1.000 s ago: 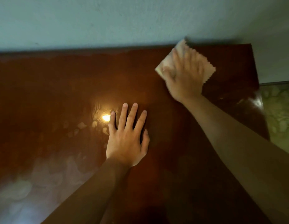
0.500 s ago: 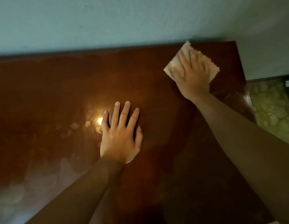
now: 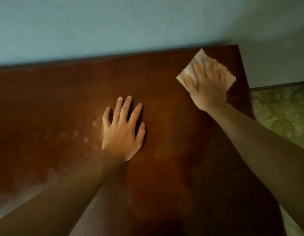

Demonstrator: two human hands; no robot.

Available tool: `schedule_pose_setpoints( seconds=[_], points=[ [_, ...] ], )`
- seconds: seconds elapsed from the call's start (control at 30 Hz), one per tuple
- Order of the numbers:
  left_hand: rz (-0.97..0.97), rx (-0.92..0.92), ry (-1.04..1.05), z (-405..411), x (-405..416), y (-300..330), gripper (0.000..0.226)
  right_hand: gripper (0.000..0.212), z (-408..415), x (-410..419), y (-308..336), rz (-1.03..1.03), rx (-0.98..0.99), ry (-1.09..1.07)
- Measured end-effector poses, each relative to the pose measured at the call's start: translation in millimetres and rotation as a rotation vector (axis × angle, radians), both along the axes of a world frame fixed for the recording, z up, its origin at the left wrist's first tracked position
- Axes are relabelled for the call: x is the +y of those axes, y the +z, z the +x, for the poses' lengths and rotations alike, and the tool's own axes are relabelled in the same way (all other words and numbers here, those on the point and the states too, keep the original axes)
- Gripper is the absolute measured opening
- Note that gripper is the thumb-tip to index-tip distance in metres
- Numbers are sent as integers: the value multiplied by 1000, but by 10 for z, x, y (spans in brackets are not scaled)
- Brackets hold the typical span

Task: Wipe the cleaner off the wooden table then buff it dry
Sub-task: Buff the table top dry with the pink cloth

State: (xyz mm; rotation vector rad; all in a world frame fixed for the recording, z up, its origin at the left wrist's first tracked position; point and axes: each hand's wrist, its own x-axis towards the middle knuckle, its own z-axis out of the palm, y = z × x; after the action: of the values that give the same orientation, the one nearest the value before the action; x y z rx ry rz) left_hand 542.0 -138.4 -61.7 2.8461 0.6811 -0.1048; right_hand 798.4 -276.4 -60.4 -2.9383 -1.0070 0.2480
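A dark reddish wooden table (image 3: 66,99) fills most of the view. A pale cloth (image 3: 228,77) with zigzag edges lies flat at the table's far right corner. My right hand (image 3: 207,84) presses on the cloth with straight, spread fingers. Flat on the bare wood near the table's middle rests my left hand (image 3: 124,130), fingers spread. Pale cloudy smears of cleaner (image 3: 51,174) show on the left part of the table, and small spots (image 3: 86,139) lie just left of my left hand.
A pale blue-grey wall (image 3: 130,23) runs along the table's far edge. To the right, past the table's right edge, lies a greenish patterned floor (image 3: 282,113).
My right hand and the cloth have slid rightward toward the table's far right corner. The bright light glint beside my left hand is gone. My left hand has stayed flat on the wood.
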Motion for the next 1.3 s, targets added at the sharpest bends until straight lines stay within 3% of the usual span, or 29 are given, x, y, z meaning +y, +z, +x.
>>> schedule_pose_setpoints(
  seconds=[0.1,0.23,0.33,0.5,0.6,0.83,1.03,1.13,1.3],
  points=[
    [-22,39,21,321,-127,-40,65,65,-206,170,-17,1,0,-39],
    [19,51,60,420,-230,-109,64,64,-708,402,-88,31,-29,167],
    [34,40,59,407,-223,-114,63,65,-495,329,-73,30,5,241],
    [37,21,71,408,-229,-140,62,73,352,-62,-45,-58,-60,52],
    [42,4,76,413,-228,-139,61,69,275,85,-68,-10,-60,-56],
    [60,-40,82,417,-235,-158,60,62,-19,433,-112,63,-67,91],
    [42,-66,89,393,-232,-170,59,61,633,-137,-76,12,-85,-100],
    [45,-67,89,394,-233,-179,59,66,351,-105,-60,51,-34,-183],
    [53,-77,86,393,-234,-175,59,65,-301,25,-86,51,4,-2]
  ],
)
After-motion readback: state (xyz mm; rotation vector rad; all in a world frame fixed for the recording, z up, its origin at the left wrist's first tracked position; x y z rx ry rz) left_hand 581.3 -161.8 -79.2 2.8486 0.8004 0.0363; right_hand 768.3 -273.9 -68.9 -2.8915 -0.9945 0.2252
